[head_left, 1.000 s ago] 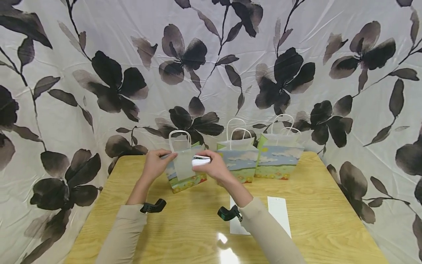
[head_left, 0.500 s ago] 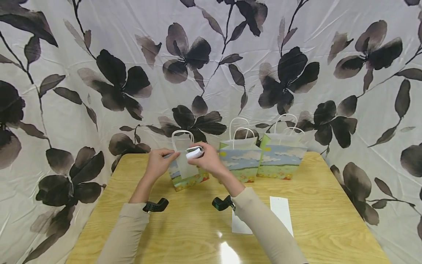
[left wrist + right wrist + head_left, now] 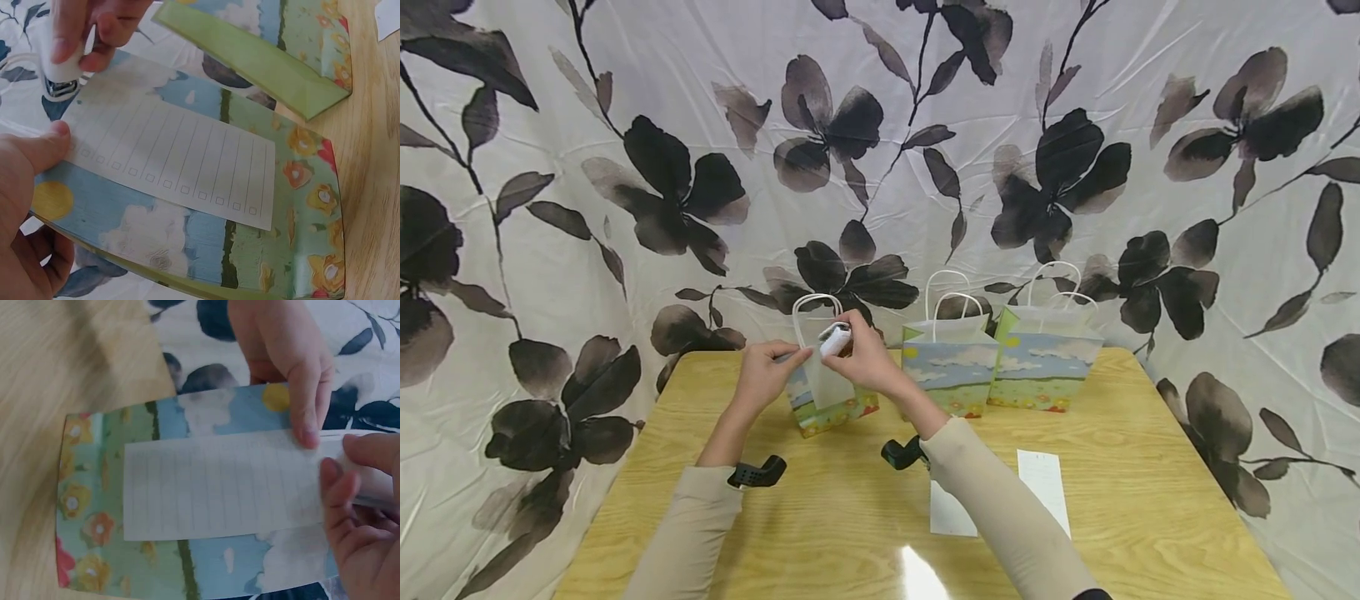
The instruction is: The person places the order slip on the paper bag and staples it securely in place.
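Note:
My left hand (image 3: 763, 375) pinches the top edge of a paper gift bag (image 3: 137, 228) printed with sky, clouds and flowers. Its thumb presses a white lined checklist slip (image 3: 169, 159) flat on the bag's front. In my right hand (image 3: 867, 360) is a small white stapler (image 3: 835, 340), gripped between thumb and fingers. The left wrist view shows the stapler's metal mouth close to the slip's top end; whether it touches the paper, I cannot tell. Fingers partly cover the stapler in the right wrist view (image 3: 375, 484). The bag's white handle (image 3: 808, 304) stands up behind my hands.
Two matching gift bags, a middle one (image 3: 947, 375) and a right one (image 3: 1045, 367), stand upright to the right. Two white paper slips (image 3: 953, 510) (image 3: 1045, 483) lie on the wooden table (image 3: 820, 517), partly under my right forearm. A floral cloth (image 3: 880, 150) hangs behind.
My right hand has moved left and up with the stapler, turning it toward the top edge of the left bag. The left hand keeps its pinch there.

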### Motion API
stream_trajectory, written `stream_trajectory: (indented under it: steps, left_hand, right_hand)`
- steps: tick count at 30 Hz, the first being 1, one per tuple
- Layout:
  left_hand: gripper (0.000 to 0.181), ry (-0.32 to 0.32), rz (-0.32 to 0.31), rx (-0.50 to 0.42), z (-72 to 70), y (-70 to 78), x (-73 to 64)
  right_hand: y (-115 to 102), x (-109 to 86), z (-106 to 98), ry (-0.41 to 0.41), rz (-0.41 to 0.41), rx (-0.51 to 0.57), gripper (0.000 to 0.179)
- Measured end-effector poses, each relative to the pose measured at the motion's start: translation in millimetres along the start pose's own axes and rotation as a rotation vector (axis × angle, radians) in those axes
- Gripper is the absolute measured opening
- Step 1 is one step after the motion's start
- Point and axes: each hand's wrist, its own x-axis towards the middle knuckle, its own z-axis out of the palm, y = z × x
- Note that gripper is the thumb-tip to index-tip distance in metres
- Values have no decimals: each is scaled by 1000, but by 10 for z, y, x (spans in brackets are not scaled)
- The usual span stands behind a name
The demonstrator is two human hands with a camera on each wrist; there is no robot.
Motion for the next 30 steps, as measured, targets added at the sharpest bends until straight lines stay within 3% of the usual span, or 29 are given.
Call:
stream_trajectory:
  steps: [8, 19, 30]
  left_hand:
    - [22, 17, 23, 11, 11, -26, -8]
    - [20, 30, 21, -2, 26, -8, -24]
    - [19, 38, 49, -23, 55, -10, -36]
  right_hand:
    - [11, 70, 21, -4, -17, -38, 50]
    - [-55, 171, -12, -143, -3, -276, 46]
    - [43, 259, -41, -220, -51, -357, 49]
